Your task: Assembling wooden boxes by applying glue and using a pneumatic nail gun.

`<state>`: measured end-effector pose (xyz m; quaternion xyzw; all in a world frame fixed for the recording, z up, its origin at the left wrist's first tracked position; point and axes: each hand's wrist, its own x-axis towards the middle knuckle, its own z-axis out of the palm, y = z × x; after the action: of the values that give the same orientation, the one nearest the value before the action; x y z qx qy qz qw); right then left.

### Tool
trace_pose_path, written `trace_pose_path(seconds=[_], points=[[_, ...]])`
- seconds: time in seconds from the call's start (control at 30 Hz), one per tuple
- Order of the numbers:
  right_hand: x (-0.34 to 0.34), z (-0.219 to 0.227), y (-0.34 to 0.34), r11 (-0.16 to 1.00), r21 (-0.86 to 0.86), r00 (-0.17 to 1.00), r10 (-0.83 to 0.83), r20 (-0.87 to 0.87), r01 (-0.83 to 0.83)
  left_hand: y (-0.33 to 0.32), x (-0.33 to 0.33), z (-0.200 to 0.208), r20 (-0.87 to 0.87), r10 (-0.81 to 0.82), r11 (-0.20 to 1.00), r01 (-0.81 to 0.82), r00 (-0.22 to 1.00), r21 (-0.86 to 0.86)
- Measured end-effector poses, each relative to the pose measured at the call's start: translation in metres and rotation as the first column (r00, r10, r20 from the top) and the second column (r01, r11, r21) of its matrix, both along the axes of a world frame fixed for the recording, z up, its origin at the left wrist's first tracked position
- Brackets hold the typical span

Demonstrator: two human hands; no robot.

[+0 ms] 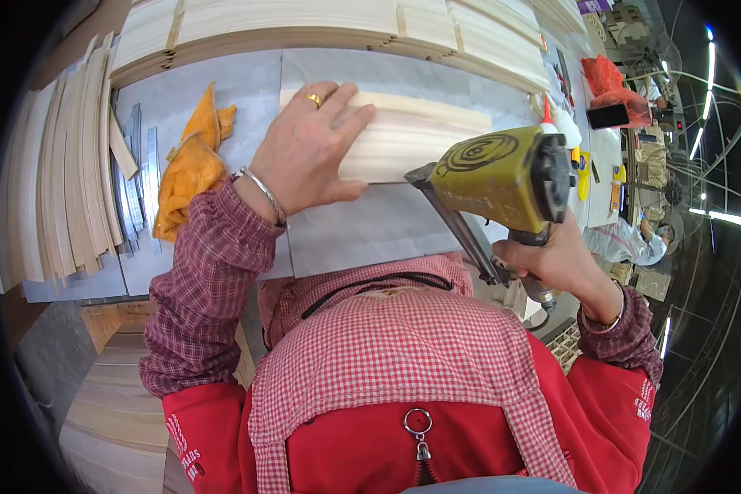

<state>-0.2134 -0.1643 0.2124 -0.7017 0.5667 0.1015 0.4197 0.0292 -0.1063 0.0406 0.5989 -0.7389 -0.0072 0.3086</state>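
A yellow-green nail gun [486, 185] is in my right hand [552, 255], my fingers wrapped round its dark grip. Its black nose meets the near edge of a pale wooden board [420, 136] lying on the grey worktop. My left hand [313, 148] rests on the board's left end, fingers spread and thumb at the near edge, holding nothing. The gun's slanted magazine runs down from the nose toward my grip. Beside my left forearm lies a crumpled orange cloth [193, 169].
Stacked wooden boards [288, 23] line the far side of the worktop [354, 226]. Thin wood strips [62, 177] and metal strips [152, 177] lie at the left. White glue bottles [564, 125], a red plastic bag [605, 81] and a dark phone [608, 116] are at the right.
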Motion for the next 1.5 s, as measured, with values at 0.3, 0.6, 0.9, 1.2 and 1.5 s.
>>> trace_pose_path(seconds=[0.3,0.6,0.9,1.2,1.5], points=[[0.049,0.007,-0.05,0.999,0.05,0.999,-0.013,0.045,0.011,0.004,0.0,-0.001,-0.061,-0.003,0.998,0.007,0.998,0.07],[0.063,-0.003,-0.068,0.997,0.079,0.997,0.02,0.069,-0.025,0.002,0.001,-0.001,-0.089,-0.036,0.998,0.04,0.995,0.049],[0.067,0.0,-0.072,0.993,0.069,0.995,0.098,0.02,-0.099,0.001,0.0,0.001,-0.075,-0.024,0.997,0.029,0.997,0.066],[0.086,0.008,-0.06,0.982,-0.039,0.982,0.186,-0.025,-0.187,0.034,-0.046,-0.01,-0.059,0.151,0.977,-0.158,0.987,-0.143],[0.144,0.008,-0.058,0.92,-0.116,0.927,0.369,-0.064,-0.374,0.045,-0.066,-0.033,-0.251,0.274,0.897,-0.341,0.928,-0.283]])
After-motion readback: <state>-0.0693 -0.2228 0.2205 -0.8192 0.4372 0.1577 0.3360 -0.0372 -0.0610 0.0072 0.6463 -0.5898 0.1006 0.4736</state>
